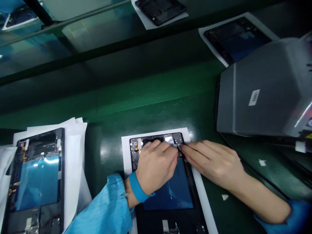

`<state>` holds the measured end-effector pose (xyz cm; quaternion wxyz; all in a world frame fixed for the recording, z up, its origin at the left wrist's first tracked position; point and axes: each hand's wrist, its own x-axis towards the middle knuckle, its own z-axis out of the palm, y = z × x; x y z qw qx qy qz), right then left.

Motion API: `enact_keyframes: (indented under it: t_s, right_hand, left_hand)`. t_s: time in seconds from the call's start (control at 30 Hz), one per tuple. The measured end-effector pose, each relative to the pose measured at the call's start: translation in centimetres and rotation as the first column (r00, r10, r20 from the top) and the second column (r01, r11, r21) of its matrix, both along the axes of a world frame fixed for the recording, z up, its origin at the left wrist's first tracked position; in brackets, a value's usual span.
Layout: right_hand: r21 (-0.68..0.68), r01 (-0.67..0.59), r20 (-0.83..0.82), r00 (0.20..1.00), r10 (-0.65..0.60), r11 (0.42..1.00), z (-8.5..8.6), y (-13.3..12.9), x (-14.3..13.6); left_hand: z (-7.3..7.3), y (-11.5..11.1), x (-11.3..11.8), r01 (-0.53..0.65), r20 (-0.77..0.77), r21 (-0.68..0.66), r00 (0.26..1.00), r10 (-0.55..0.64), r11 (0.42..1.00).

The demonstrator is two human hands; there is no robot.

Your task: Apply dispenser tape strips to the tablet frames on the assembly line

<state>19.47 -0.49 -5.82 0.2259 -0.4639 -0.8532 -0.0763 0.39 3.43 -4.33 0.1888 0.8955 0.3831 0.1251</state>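
An opened tablet [170, 191], black frame with a blue inner panel, lies on a white sheet [125, 152] on the green bench. My left hand [156, 164], with a blue wrist strap, rests on its upper part with fingers curled over the small components. My right hand [214, 162] comes in from the right, its fingertips pressed on a small part at the tablet's top right corner, touching the left fingertips. Whether either hand pinches a loose piece is hidden by the fingers.
A second opened tablet [36, 182] lies on stacked white sheets at the left. A grey machine housing [265, 91] stands at the right. Two more black frames on white sheets [161, 9] [234, 37] sit further back on the belt.
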Motion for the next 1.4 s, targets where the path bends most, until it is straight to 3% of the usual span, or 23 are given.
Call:
enact_keyframes:
  t_s: [0.57,0.8,1.0,1.1,1.17,1.27,1.33,1.4]
  right_hand:
    - [-0.109,0.050,0.074,0.996,-0.042,0.993,1.2,0.3,-0.6]
    - [-0.068,0.069,0.189,0.980,-0.055,0.995,1.2,-1.0,-1.2]
    - [-0.066,0.066,0.180,0.982,-0.054,0.996,1.0,-2.4,-1.2]
    - [-0.062,0.060,0.122,0.991,-0.052,0.996,0.6,-2.5,-1.0]
    - [-0.059,0.040,0.090,0.995,-0.035,0.997,0.4,-2.4,-0.9]
    - [-0.047,0.026,0.074,0.997,-0.023,0.999,0.1,-2.1,-0.7]
    - [-0.036,0.020,0.046,0.999,-0.018,0.999,0.0,-2.0,-0.5]
    - [-0.037,0.003,-0.006,1.000,-0.003,0.999,-0.2,-2.0,-0.3]
  left_hand:
    - [0.1,0.1,0.1,-0.006,-0.018,-0.039,1.000,0.005,0.999]
    - [0.0,0.4,0.0,-0.034,-0.019,-0.048,0.999,0.033,0.998]
    - [0.6,0.2,0.3,-0.035,-0.003,-0.084,0.999,0.035,0.996]
    - [2.2,-1.6,-1.7,-0.081,0.107,-0.165,0.989,0.100,0.983]
    - [3.4,-3.6,-4.3,-0.165,0.183,-0.249,0.960,0.213,0.954]
    - [4.9,-6.7,-8.9,-0.364,0.152,-0.329,0.890,0.429,0.871]
    - [5.1,-8.1,-11.0,-0.446,0.108,-0.346,0.855,0.507,0.826]
    - [4.6,-8.8,-11.8,-0.444,0.089,-0.353,0.860,0.502,0.824]
